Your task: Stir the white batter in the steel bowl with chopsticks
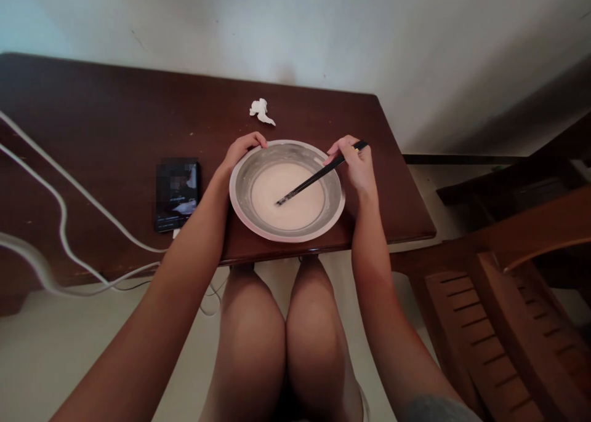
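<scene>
A wide metal bowl (243, 210) stands near the front edge of the dark wooden table, with a pale, creamy liquid (281, 185) in it. On the bowl's far left rim rests my left hand (244, 147), fingers curled over the edge and holding it. Black chopsticks (318, 175) are gripped in my right hand (353, 162) above the right side of the bowl. They slant down to the left, and their whitish-coated tips meet the liquid near its middle. Whether there are exactly two sticks is hard to make out.
A crumpled white tissue (261, 111) lies behind the bowl on the table (115, 114). To the left is a phone (177, 194) with its screen lit, near white cables (69, 176). A slatted wooden chair (480, 330) stands at the right; a wall rises behind the table.
</scene>
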Available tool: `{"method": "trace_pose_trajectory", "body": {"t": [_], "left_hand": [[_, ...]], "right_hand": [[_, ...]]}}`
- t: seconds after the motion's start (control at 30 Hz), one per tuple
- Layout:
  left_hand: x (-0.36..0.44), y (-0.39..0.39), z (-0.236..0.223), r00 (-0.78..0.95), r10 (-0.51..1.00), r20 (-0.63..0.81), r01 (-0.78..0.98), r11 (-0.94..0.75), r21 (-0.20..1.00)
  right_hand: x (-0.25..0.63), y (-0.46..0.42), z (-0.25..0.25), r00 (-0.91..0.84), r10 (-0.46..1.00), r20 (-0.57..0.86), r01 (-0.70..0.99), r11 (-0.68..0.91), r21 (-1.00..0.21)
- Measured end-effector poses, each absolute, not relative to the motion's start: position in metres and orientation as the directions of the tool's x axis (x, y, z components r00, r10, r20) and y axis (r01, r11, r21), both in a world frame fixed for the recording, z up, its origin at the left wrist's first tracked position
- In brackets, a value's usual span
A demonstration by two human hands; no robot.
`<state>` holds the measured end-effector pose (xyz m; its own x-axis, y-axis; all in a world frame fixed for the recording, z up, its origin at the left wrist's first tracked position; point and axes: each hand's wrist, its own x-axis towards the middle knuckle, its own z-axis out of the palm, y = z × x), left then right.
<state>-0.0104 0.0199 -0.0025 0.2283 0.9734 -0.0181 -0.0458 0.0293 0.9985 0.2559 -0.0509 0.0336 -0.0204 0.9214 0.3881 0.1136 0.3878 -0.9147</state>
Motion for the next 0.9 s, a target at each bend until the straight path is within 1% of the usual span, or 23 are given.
{"method": "trace_pose_trajectory", "body": {"t": [0.07,0.2,0.27,0.37,0.4,0.47,0.57,0.6,0.67,0.77,0.83,0.9], "left_hand": [[-0.0104,0.0203,-0.0029,0.230,0.973,-0.024,-0.033,0.033,0.999],[-0.0105,0.0206,-0.0033,0.220,0.975,-0.023,-0.002,0.024,1.000],[-0.0107,0.0207,-0.0038,0.221,0.975,-0.011,-0.003,0.012,1.000],[-0.0110,0.0209,-0.0047,0.228,0.974,0.003,-0.015,0.000,1.000],[-0.0111,0.0209,-0.0049,0.232,0.973,0.003,-0.020,0.002,1.000],[-0.0114,0.0204,-0.0046,0.237,0.971,0.006,-0.023,0.000,1.000],[-0.0115,0.0188,-0.0027,0.236,0.970,0.058,-0.002,-0.059,0.998],[-0.0115,0.0183,-0.0019,0.233,0.970,0.073,0.007,-0.077,0.997],[-0.0112,0.0177,-0.0005,0.229,0.971,0.068,0.002,-0.071,0.998],[-0.0107,0.0178,0.0009,0.229,0.973,-0.006,-0.037,0.015,0.999],[-0.0106,0.0180,0.0015,0.230,0.973,-0.028,-0.050,0.040,0.998],[-0.0108,0.0180,0.0022,0.231,0.973,-0.019,-0.048,0.031,0.998]], "right_hand": [[0.2550,-0.0512,0.0341,-0.024,0.921,0.389,0.125,0.389,-0.913],[0.2576,-0.0504,0.0347,0.135,0.907,0.398,0.124,0.383,-0.915],[0.2575,-0.0508,0.0349,0.111,0.913,0.392,0.119,0.380,-0.917],[0.2544,-0.0520,0.0351,-0.014,0.925,0.379,0.133,0.378,-0.916],[0.2535,-0.0520,0.0352,-0.030,0.925,0.379,0.137,0.379,-0.915],[0.2531,-0.0513,0.0351,0.012,0.922,0.387,0.139,0.381,-0.914],[0.2549,-0.0501,0.0345,0.115,0.913,0.392,0.130,0.377,-0.917],[0.2552,-0.0501,0.0343,0.116,0.914,0.389,0.128,0.375,-0.918],[0.2546,-0.0508,0.0342,0.064,0.923,0.378,0.131,0.368,-0.920],[0.2520,-0.0522,0.0348,0.008,0.929,0.369,0.143,0.364,-0.920],[0.2510,-0.0521,0.0356,0.039,0.925,0.377,0.126,0.370,-0.920],[0.2512,-0.0515,0.0362,0.085,0.922,0.377,0.104,0.368,-0.924]]}}
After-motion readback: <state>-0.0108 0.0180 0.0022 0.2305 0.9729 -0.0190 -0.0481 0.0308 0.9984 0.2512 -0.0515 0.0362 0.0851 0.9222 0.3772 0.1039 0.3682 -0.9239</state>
